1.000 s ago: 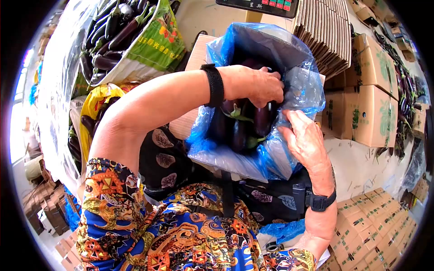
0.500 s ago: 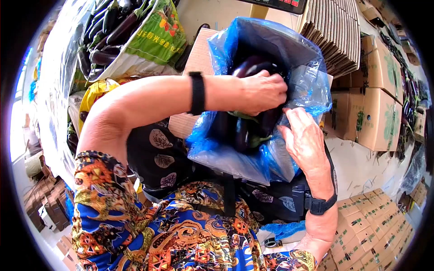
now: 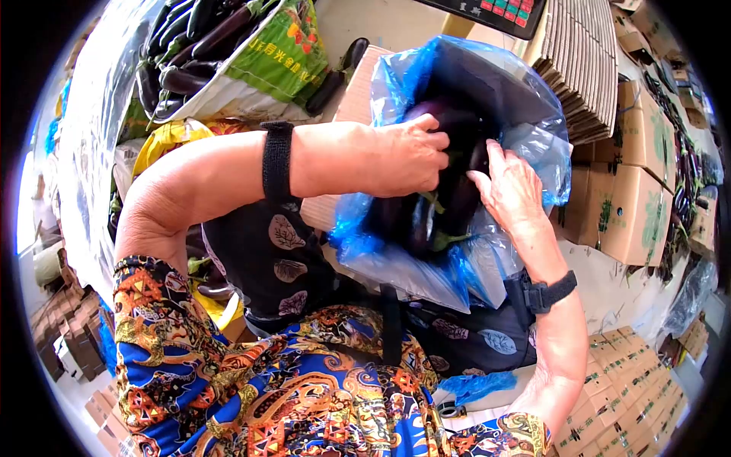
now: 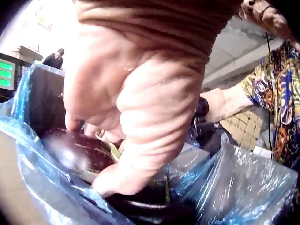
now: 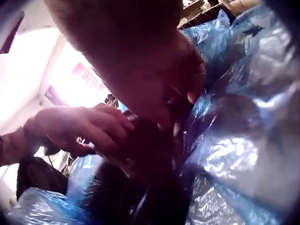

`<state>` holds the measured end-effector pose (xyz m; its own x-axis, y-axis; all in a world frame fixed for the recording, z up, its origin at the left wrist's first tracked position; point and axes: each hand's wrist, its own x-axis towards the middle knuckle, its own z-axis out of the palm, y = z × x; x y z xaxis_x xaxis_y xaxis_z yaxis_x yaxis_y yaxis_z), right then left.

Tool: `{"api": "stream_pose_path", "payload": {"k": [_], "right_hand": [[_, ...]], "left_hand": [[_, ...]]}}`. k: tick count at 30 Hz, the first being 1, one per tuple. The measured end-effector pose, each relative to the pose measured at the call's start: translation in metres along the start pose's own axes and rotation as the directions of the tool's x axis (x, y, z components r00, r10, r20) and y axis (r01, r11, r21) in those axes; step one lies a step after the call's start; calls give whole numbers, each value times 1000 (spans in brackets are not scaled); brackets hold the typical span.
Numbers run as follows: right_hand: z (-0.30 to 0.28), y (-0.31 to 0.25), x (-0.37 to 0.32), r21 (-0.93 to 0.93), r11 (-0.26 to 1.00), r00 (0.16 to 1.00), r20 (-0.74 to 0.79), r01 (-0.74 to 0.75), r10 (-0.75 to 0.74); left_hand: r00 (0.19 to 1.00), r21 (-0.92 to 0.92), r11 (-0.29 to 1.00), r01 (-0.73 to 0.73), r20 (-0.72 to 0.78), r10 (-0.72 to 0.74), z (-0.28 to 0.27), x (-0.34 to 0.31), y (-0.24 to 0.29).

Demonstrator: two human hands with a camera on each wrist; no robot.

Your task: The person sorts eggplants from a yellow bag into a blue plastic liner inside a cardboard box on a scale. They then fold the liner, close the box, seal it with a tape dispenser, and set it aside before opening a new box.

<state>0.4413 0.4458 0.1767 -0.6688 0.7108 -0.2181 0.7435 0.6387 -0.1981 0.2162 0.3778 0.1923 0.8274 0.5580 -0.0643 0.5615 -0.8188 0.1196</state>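
The left hand (image 3: 411, 156) pinches a glossy, dark-purple eggplant (image 4: 96, 153) inside the open, blue-film-lined box (image 3: 542, 156), the right hand (image 3: 514, 186) loosely spread over it; filling appears well under way, closing the box remaining.

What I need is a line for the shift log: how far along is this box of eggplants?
Partway, it seems. Done: the blue liner is spread and several eggplants lie inside. In hand: the left hand grips one eggplant there, with the right hand reaching in beside it. Left: the liner gapes open, so closing it probably remains. The green bag holds more eggplants; whether they belong here I cannot tell.
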Motion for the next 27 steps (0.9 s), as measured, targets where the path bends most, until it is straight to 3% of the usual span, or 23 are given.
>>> {"api": "stream_pose_path", "payload": {"k": [2, 3, 6, 8, 10, 12, 16, 23, 25, 26, 27], "right_hand": [[0, -3, 7, -71, 997, 997, 77, -24, 29], [2, -2, 10, -104, 994, 999, 35, 37, -33], [6, 1, 21, -204, 966, 985, -38, 157, -168], [10, 0, 29, -207, 973, 995, 46, 99, -91], [13, -4, 29, -160, 983, 992, 102, 93, -77], [17, -10, 18, -252, 956, 986, 105, 150, -127], [28, -11, 14, -291, 947, 988, 115, 136, -107], [-10, -1, -8, 10, 989, 986, 73, 148, -148], [-42, 9, -14, 315, 949, 998, 48, 31, -49], [-66, 9, -17, 421, 893, 986, 97, -161, 133], [-69, 28, -25, 460, 881, 990, -36, -108, 140]], "left_hand": [[999, -51, 999, 2, -50, -5, -1, 1, -4], [997, -78, 997, 1, -77, -7, -1, 2, -6], [999, 25, 999, 37, 3, -37, 20, 8, 17], [996, 121, 993, 11, 87, -22, 32, 12, 35], [999, 81, 997, -11, -39, 14, 43, 12, 39], [987, 9, 1000, -29, -160, 31, 54, 15, 35], [976, -38, 999, -34, -216, 25, 57, 16, 30], [960, -34, 999, 25, -278, -33, 58, 18, 24], [961, -16, 999, 40, -272, -43, 58, 15, 27], [971, -60, 997, 40, -231, -53, 56, 14, 25], [980, -113, 993, 26, -193, -48, 54, 14, 26]]}}
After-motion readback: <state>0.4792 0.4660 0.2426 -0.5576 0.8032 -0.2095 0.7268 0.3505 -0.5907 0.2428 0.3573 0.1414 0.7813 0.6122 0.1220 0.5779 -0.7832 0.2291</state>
